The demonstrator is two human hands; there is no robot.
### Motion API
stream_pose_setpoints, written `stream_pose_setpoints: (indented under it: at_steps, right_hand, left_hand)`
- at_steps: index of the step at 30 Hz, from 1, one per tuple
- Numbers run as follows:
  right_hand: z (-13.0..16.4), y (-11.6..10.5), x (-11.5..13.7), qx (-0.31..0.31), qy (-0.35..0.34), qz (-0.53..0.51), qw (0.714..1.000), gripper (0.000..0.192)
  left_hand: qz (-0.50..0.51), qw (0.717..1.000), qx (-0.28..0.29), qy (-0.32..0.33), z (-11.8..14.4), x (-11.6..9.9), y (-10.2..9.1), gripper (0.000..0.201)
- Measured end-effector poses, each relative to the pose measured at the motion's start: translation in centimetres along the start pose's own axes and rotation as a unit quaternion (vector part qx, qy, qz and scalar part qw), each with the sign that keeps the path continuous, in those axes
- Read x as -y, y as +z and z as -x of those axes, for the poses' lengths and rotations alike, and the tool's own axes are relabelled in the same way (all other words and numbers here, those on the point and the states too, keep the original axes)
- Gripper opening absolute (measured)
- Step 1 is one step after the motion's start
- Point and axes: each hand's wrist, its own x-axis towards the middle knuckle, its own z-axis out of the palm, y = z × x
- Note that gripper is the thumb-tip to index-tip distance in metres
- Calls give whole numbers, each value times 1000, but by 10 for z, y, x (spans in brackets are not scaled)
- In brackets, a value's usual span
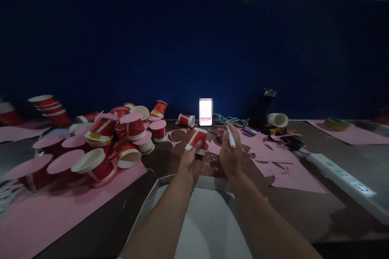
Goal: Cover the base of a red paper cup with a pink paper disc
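Note:
My left hand [190, 161] grips a red paper cup [197, 138] with a white rim, held tilted over the dark table. My right hand [230, 154] holds a white marker [231, 137] with an orange band, tip pointing up, close beside the cup. Both forearms reach forward over a shallow white box [158, 194] at the near edge.
A heap of red paper cups [100, 145], many capped with pink paper discs, lies at the left on pink paper sheets [45, 214]. Pink offcuts [279, 166], scissors [214, 133], a lit phone [206, 111], a dark bottle [261, 109], a white power strip [343, 178] and tape [336, 124] sit right.

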Motion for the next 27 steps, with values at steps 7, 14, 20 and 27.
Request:
stream_pose_setpoints:
  at_steps: [7, 14, 20, 27]
  right_hand:
    - [8, -7, 22, 119, -178, 111, 971, 23]
    - [9, -4, 17, 131, -205, 173, 954, 22]
    - [10, -2, 14, 134, -225, 185, 947, 20]
    - [10, -2, 15, 139, -225, 193, 945, 19]
  left_hand:
    - [-13, 998, 21, 57, 3, -1, 2, 27]
    - [-33, 996, 13, 80, 4, 0, 3, 32]
    - [-33, 996, -1, 83, 5, -1, 4, 36]
    - [-30, 997, -2, 73, 7, -2, 5, 29]
